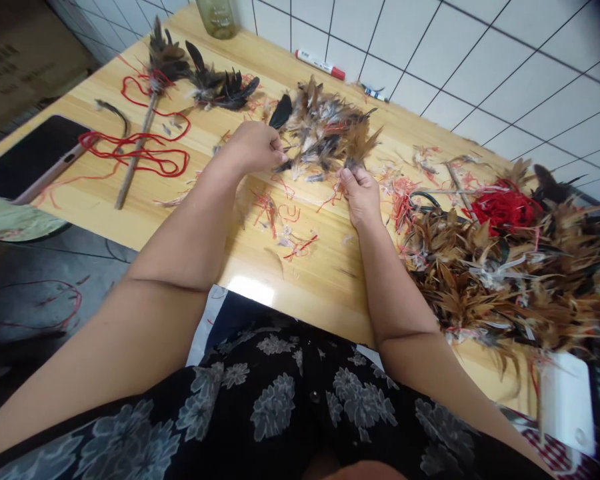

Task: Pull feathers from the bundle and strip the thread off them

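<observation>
My left hand point(261, 148) is closed in a pinch beside the pile's left edge. A small dark feather point(282, 165) shows at its fingertips, and a glossy black feather point(281, 112) rises just behind its knuckles. Thumb and fingers of my right hand point(363, 195) pinch the base of a bunch of brown feathers point(361, 145), which fans up and away from me. Between and beyond both hands lies a loose pile of mixed grey and brown feathers point(313, 123). Red thread scraps point(267, 208) are scattered on the wooden table point(320, 267) nearer to me.
At left, a stick topped with dark feathers point(136, 160) lies under tangled red cord point(155, 155), near a phone point(35, 157). Brown feather bundles point(470, 273) and a red string bundle point(505, 205) heap up at right. A red-capped marker point(320, 65) and a jar point(217, 17) are by the wall.
</observation>
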A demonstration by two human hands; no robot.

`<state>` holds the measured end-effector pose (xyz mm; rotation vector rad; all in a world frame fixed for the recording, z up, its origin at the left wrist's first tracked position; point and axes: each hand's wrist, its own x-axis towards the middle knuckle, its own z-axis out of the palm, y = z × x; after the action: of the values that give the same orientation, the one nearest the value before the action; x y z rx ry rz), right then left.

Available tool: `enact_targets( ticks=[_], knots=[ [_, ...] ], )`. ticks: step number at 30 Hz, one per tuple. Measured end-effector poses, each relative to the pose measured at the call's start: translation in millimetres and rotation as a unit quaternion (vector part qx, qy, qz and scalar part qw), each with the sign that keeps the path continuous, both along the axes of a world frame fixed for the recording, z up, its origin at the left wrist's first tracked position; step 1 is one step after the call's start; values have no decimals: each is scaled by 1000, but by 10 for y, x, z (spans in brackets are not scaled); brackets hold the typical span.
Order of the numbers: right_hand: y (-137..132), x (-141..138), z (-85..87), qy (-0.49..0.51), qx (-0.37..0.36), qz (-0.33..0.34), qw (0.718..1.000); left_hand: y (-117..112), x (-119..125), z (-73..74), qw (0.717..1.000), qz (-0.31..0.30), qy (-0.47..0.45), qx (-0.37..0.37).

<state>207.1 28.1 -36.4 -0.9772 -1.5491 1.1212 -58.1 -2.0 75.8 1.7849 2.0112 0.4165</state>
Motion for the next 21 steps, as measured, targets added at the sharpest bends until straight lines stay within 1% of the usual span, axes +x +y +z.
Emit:
enact_targets(
  ticks=[2, 4, 8, 11, 14, 16, 18, 20, 21],
  knots=[
    [5, -11, -5, 16, 7, -28, 999, -40, 0, 73, 998, -25, 54, -26],
    [-6, -30, 12, 26, 0, -51, 998, -36, 18, 67, 995, -39, 82, -30],
    [-36, -59, 56, 26, -16, -65, 997, 6, 155, -72, 989, -88, 109, -45],
    [-34, -63, 57, 16, -18, -64, 998, 1, 281, -149, 985, -96, 132, -56],
    [-20, -61, 31, 5, -24, -64, 998, 0, 302, -181, 986, -87, 134, -47],
    [-11, -59, 10, 5, -23, -64, 998, 18, 250, -200, 990, -79, 109, -33],
    [-5, -57, -11, 9, -18, -60, 998, 44, 187, -225, 996, -73, 46, 1],
    [0, -54, -30, 12, -12, -55, 998, 68, 153, -260, 994, -65, -65, 54],
    [2, -54, -38, 11, -10, -53, 998, 76, 156, -280, 986, -64, -136, 76]
  ],
)
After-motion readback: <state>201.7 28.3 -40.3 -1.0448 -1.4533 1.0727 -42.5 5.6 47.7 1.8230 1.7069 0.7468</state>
